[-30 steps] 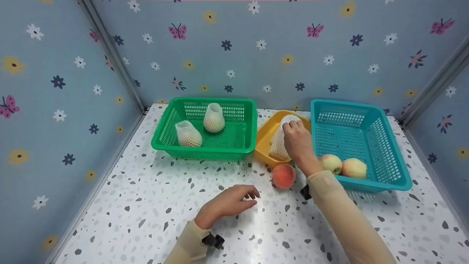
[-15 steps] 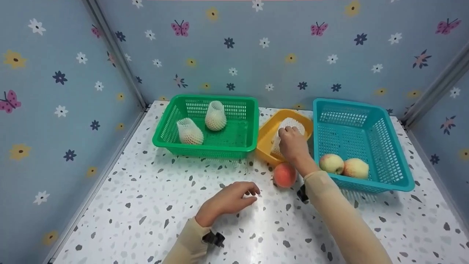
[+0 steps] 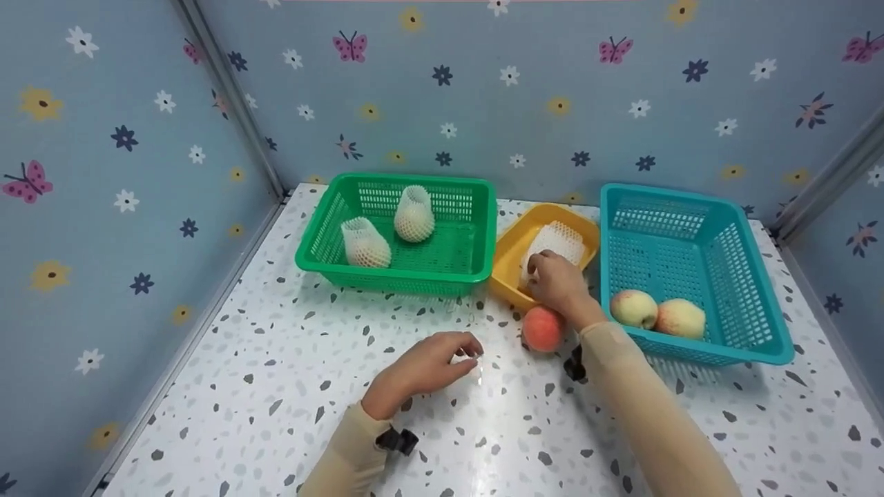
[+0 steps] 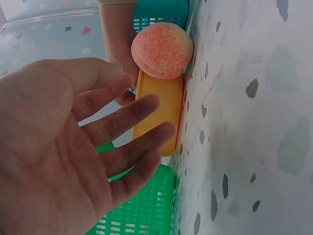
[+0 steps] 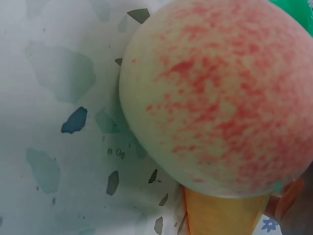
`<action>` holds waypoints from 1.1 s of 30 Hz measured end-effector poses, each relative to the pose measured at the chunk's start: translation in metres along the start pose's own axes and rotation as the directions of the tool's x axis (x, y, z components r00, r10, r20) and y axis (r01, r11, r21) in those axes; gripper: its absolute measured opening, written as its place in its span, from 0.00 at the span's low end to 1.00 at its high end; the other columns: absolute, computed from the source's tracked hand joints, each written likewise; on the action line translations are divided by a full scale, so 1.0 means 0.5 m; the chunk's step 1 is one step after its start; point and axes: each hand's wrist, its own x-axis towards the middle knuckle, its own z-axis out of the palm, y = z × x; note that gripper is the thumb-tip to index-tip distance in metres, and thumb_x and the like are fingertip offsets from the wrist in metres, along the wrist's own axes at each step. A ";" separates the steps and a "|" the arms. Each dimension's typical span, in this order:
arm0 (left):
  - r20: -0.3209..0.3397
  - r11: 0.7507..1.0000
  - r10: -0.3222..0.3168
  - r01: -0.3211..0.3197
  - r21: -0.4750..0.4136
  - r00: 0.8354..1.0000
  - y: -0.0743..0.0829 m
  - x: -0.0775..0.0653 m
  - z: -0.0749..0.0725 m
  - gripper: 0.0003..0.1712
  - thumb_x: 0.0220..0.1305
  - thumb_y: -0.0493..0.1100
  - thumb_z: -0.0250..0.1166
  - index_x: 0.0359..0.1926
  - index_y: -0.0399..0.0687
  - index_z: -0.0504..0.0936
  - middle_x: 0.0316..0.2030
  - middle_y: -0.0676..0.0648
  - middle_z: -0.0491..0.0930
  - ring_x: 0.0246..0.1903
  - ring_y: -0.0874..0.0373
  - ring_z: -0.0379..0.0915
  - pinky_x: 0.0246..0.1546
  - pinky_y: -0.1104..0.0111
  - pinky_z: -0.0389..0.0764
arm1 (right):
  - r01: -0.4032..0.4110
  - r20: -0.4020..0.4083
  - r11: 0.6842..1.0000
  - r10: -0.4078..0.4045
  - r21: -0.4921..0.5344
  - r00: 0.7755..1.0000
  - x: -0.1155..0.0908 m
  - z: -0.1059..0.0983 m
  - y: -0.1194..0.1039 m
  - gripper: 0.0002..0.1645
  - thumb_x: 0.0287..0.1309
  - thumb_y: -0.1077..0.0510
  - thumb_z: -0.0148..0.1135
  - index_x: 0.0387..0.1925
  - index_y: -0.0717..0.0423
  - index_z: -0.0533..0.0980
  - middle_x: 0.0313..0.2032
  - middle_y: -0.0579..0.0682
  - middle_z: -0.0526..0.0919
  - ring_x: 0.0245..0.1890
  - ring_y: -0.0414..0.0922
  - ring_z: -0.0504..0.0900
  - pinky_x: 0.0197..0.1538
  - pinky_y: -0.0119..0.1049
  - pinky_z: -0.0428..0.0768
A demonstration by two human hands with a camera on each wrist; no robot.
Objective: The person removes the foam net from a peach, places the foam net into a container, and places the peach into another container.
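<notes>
My right hand (image 3: 558, 281) is over the yellow bin (image 3: 510, 257), fingers bent against white foam fruit nets (image 3: 558, 241) lying there. The fingertips are partly hidden, so I cannot tell whether they pinch a net. Just in front of that bin, below my right wrist, a reddish peach (image 3: 543, 329) sits on the table; it fills much of the right wrist view, where the peach (image 5: 220, 98) blocks most of the hand. My left hand (image 3: 431, 362) hovers over the table left of the peach, holding nothing. In the left wrist view its fingers (image 4: 129, 117) are spread and loosely bent.
At the left stands a green basket (image 3: 394, 277) with two net-wrapped fruits (image 3: 414, 215). To the right, a blue basket (image 3: 718, 353) holds two bare pale peaches (image 3: 634, 308). The yellow bin sits between both baskets. A patterned wall (image 3: 483, 90) rises behind them.
My right hand has moved down toward the near end of the yellow bin, uncovering more of the nets' far end. The left hand has barely moved. The head view has shifted slightly.
</notes>
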 end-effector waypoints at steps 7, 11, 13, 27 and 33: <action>-0.003 1.000 -0.023 0.023 -0.003 1.000 -0.012 -0.007 -0.007 0.13 0.62 0.49 0.53 0.46 0.51 0.75 0.40 0.56 0.75 0.42 0.64 0.70 0.42 0.66 0.71 | -0.031 0.056 0.999 0.028 0.041 0.998 0.006 -0.006 0.007 0.08 0.50 0.54 0.60 0.33 0.52 0.76 0.42 0.50 0.71 0.35 0.48 0.71 0.45 0.45 0.71; 0.006 0.999 -0.024 0.024 -0.021 1.000 -0.018 -0.013 -0.006 0.14 0.62 0.49 0.54 0.46 0.51 0.75 0.42 0.54 0.75 0.42 0.62 0.70 0.42 0.66 0.71 | -0.055 0.082 0.998 0.052 0.033 0.995 0.006 -0.004 0.011 0.09 0.52 0.53 0.57 0.33 0.53 0.77 0.50 0.54 0.69 0.40 0.49 0.72 0.49 0.46 0.69; 0.010 0.999 -0.029 0.029 -0.028 1.000 -0.020 -0.015 -0.004 0.14 0.62 0.49 0.54 0.46 0.51 0.75 0.42 0.53 0.75 0.42 0.61 0.70 0.41 0.66 0.71 | -0.066 0.083 0.997 0.062 0.041 0.995 0.007 -0.002 0.013 0.12 0.53 0.53 0.57 0.38 0.55 0.74 0.48 0.54 0.71 0.39 0.49 0.73 0.49 0.46 0.69; 0.032 0.998 -0.058 0.059 -0.028 0.998 -0.018 -0.017 0.003 0.15 0.61 0.50 0.54 0.47 0.52 0.75 0.41 0.54 0.75 0.41 0.63 0.70 0.39 0.67 0.71 | -0.179 0.091 0.981 0.185 -0.070 0.978 0.021 0.007 -0.001 0.36 0.46 0.43 0.64 0.53 0.57 0.66 0.48 0.59 0.65 0.44 0.56 0.62 0.48 0.51 0.67; 0.028 0.999 -0.047 0.048 -0.024 0.999 -0.021 -0.016 0.009 0.14 0.61 0.47 0.55 0.47 0.51 0.75 0.40 0.54 0.76 0.40 0.64 0.70 0.40 0.67 0.71 | -0.175 0.188 0.982 0.185 -0.070 0.965 0.030 0.008 0.000 0.35 0.50 0.43 0.60 0.56 0.54 0.63 0.50 0.60 0.65 0.45 0.57 0.64 0.50 0.52 0.66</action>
